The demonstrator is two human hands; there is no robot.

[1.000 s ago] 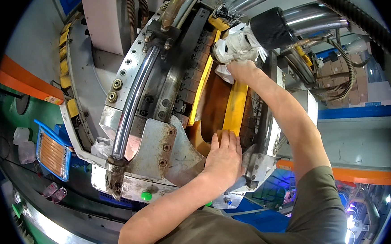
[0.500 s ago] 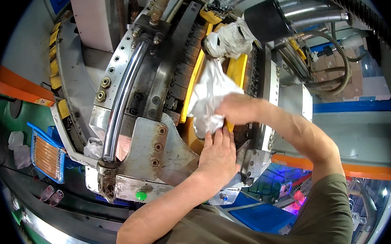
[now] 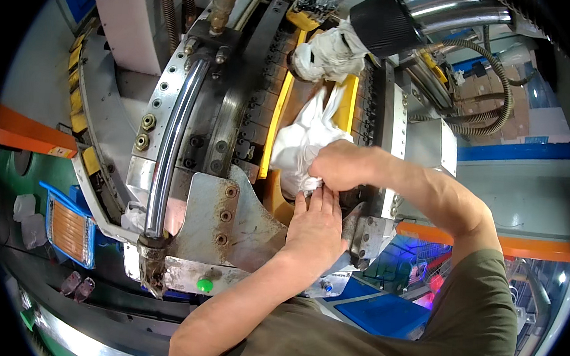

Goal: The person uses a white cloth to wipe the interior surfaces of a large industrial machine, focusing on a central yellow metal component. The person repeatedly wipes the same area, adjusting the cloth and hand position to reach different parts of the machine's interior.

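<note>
A crumpled white cloth (image 3: 299,134) lies in the machine's middle channel, between two yellow side strips. My right hand (image 3: 343,166) is closed on the cloth near its close end, with the thumb and fingers bunching it. Just below, my left hand (image 3: 316,231) rests with its fingers stretched out, their tips touching the cloth's near edge. Whatever lies under the cloth is hidden. Above its far end hangs a machine head wrapped in white cloth (image 3: 328,52), joined to a black cylinder (image 3: 387,24).
To the left stand a chrome curved bar (image 3: 180,139) and a stained metal plate (image 3: 227,217). A green button (image 3: 205,284) sits on the front panel. Orange rails (image 3: 33,132) flank the machine. A blue-framed rack (image 3: 70,223) stands low at the left.
My right hand has moved slightly down and left, drawing in toward the left fingertips. The cloth's far end has dropped away from the wrapped head. My left hand stays nearly in place.
</note>
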